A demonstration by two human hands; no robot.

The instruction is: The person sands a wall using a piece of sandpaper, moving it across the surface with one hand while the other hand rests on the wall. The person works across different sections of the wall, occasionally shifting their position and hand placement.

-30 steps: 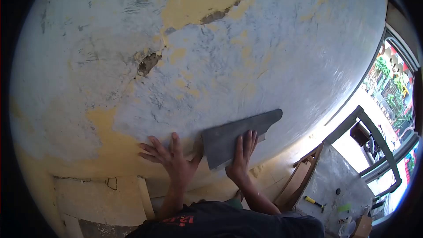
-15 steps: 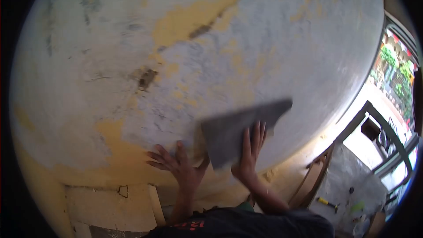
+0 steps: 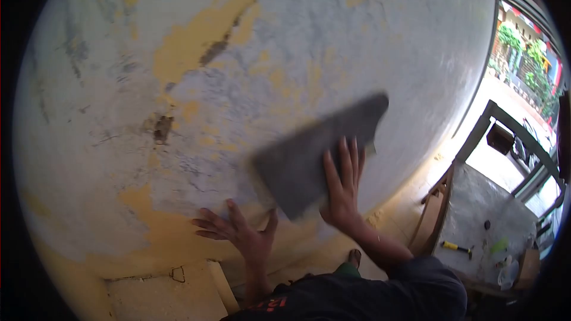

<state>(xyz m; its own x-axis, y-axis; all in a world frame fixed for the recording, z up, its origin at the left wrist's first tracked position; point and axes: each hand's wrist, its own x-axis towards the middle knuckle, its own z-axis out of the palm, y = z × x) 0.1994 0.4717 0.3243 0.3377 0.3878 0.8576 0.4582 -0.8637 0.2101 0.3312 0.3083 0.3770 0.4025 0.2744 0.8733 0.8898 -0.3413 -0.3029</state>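
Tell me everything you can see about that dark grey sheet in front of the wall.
The dark grey sheet looks thin, matte and slightly blurred, perhaps abrasive paper, though its grain isn't clear. It has a long upper edge, a rounded upper-right corner and an inward-curving right edge. It slants, right end higher, seemingly against the patchy wall. The right hand lies on its lower right part, fingers extended.

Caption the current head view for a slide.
Right hand on a dark grey sheet at a patchy, cracked wall; left hand spread open beside the sheet.
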